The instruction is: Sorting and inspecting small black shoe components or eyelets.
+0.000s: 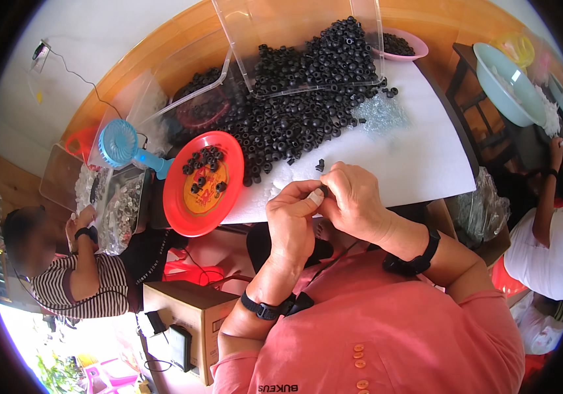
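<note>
My left hand [293, 220] and my right hand [358, 200] meet over the near edge of the white-covered table [426, 164]. Between their fingertips is a small round black part [323, 190], mostly hidden by the fingers, with both hands closed on it. Just beyond them, a loose black piece [321, 165] lies on the white surface. Farther off spreads a large heap of black ring-like parts [294, 125], spilling from a tipped clear plastic bin [248, 39]. Left of my hands, a red plate [175, 197] holds several of the same black parts.
Tiny clear pieces [383, 113] lie right of the heap. A blue handheld fan [118, 143] stands by the plate. A pink bowl [419, 46] sits at the far corner. One person [78, 276] works at left, another [547, 243] at right. A cardboard box [183, 302] stands below left.
</note>
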Tool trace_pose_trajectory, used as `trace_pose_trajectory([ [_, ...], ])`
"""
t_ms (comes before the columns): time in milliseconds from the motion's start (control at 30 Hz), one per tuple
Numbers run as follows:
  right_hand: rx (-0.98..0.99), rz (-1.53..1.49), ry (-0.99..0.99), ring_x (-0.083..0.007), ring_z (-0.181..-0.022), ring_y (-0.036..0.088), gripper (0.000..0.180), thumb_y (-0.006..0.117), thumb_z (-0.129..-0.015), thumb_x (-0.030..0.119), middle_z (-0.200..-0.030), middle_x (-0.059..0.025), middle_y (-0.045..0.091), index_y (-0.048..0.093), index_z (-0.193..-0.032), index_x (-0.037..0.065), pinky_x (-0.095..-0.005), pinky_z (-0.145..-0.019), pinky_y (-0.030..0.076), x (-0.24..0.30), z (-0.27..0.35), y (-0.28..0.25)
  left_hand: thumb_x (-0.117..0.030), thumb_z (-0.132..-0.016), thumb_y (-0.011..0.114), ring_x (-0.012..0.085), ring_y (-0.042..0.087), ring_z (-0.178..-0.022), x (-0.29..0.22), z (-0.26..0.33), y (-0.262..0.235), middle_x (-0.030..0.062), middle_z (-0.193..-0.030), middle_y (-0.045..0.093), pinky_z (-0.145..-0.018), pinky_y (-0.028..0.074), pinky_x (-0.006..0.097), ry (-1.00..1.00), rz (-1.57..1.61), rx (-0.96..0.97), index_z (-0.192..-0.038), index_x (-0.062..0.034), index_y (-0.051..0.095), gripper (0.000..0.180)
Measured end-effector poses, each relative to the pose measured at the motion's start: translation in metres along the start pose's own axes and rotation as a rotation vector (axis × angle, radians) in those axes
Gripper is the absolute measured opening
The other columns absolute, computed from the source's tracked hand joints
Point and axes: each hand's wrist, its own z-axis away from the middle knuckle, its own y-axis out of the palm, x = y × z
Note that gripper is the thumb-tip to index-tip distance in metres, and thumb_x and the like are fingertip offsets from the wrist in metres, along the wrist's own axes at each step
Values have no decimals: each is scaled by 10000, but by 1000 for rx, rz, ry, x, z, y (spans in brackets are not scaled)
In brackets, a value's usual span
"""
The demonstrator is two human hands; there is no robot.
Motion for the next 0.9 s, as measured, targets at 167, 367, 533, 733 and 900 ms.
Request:
trace_pose_trajectory([
  [167, 34, -50, -24, -294, -602, 536, 300, 694, -644, 31, -738, -85, 509, 481, -851, 75, -420, -536, 421, -5, -6, -12, -35, -928, 592, 142, 616, -606, -12, 6, -4, 116, -832, 686, -539, 487, 239, -95, -145, 89, -1021, 70, 649, 151],
  [367, 214, -258, 103, -322, -591, 592, 326, 727, -648, 43, -700, -100, 562, 471, -850, 58, -422, -512, 453, -4, -10, -23, -94, -925, 627, 125, 566, -490, -9, 4, -10, 96, -686, 662, -457, 430, 227, -48, -268, 146, -956, 58, 668, 160],
  [533, 253, -269, 123, -328, -585, 601, 341, 745, -659, 75, -691, -108, 581, 463, -849, 52, -414, -499, 457, -3, -7, -23, -79, -931, 620, 121, 570, -508, -7, 8, -6, 94, -700, 663, -469, 431, 219, -4, -270, 143, -962, 46, 663, 135],
  [733, 205, -115, -96, -315, -565, 592, 336, 742, -659, 113, -673, -96, 561, 460, -835, 64, -420, -493, 443, -7, -7, -23, -74, -931, 618, 172, 624, -571, 2, 5, -16, 140, -802, 684, -465, 457, 237, -27, -311, 204, -1012, 88, 645, 183],
  [900, 207, -198, 41, -308, -546, 580, 327, 733, -642, 86, -659, -87, 544, 453, -810, 67, -413, -485, 438, -5, 0, -17, -60, -936, 603, 147, 605, -568, 1, 6, -15, 127, -795, 682, -468, 448, 226, 2, -310, 200, -1016, 82, 647, 168],
])
